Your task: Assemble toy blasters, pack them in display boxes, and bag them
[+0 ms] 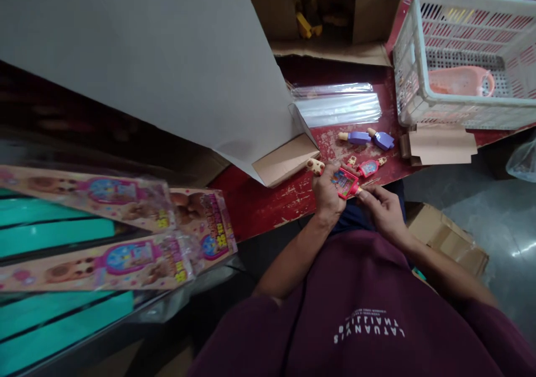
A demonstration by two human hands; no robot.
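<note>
My left hand (329, 195) is closed around a small red-framed toy (345, 183) with a colourful printed panel. A cream, brown-spotted end piece (316, 166) sticks out above that hand; whether it joins the toy is hidden. With thumb and fingers, my right hand (385, 209) pinches the pale stub at the toy's lower right end. Just beyond my hands, a similar red toy with a blue panel (369, 168) and spotted ends lies on the red table (268, 212). Two purple pieces with pale tips (358, 137) lie farther back.
Clear plastic sleeves (339, 109) are stacked behind the purple pieces. A white crate (469, 106) with a peach-coloured piece stands at right. A large white carton (167, 58) rises at left. Printed toy packages (138, 257) lie on a green slatted conveyor (62, 321).
</note>
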